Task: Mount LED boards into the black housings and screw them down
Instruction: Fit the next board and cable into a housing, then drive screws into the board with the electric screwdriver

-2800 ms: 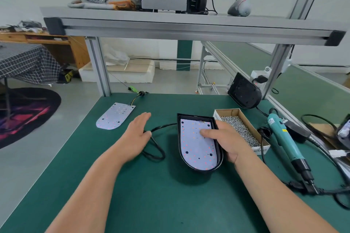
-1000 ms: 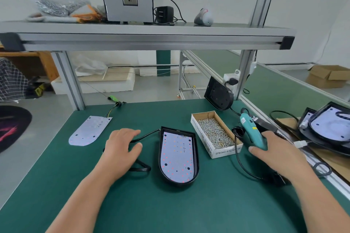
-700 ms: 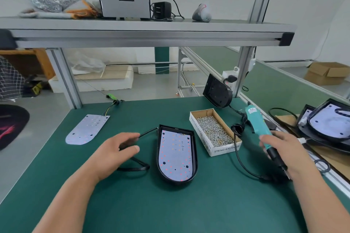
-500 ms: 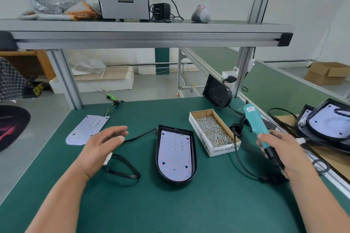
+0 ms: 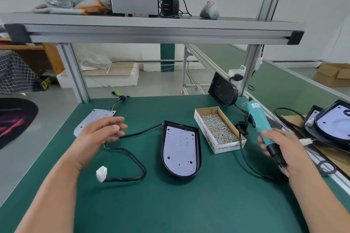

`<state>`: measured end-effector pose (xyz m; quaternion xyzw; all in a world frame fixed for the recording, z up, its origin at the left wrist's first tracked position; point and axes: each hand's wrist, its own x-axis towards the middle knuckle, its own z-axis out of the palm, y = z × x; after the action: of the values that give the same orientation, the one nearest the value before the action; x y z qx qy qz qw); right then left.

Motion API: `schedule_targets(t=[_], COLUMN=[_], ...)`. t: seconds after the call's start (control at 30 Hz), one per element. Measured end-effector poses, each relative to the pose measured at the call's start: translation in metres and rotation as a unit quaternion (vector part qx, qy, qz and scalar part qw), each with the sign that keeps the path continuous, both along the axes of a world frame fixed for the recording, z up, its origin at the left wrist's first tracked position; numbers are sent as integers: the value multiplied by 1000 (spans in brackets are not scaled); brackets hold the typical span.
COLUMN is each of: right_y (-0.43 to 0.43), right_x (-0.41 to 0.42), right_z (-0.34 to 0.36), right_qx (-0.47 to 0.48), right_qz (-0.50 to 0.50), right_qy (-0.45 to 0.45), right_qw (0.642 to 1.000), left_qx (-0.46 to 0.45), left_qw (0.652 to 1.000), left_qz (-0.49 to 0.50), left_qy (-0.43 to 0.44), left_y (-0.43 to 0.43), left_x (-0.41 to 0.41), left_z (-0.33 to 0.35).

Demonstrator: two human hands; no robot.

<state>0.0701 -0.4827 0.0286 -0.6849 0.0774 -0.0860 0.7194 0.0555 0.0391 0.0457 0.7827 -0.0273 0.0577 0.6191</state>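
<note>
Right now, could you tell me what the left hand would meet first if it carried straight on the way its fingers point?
Probably the cable just past the left hand's fingers, then the housing it leads to, though the hand may hover above the table.

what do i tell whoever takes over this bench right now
Left hand is open above the cable, holding nothing.
Right hand grips the screwdriver, right of the box of screws.
The board lies in the black housing mid-table; a spare board lies far left.
Done: board seated.
Left: screw it down, then mount the spare board.
</note>
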Motion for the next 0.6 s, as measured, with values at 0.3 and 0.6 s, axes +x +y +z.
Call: schedule_targets(t=[0.3,0.6], right_y=[5,24], right_x=[3,0], right_z=[-2,1], right_qx=[45,42], right_qz=[16,50], right_qy=[-10,-35], right_qw=[999,997], left_qx=[158,282], left_qw=[982,941], left_qz=[99,88], left_qy=[-4,-162], left_y=[-30,-96], left_x=[-2,-27], left_z=[10,70])
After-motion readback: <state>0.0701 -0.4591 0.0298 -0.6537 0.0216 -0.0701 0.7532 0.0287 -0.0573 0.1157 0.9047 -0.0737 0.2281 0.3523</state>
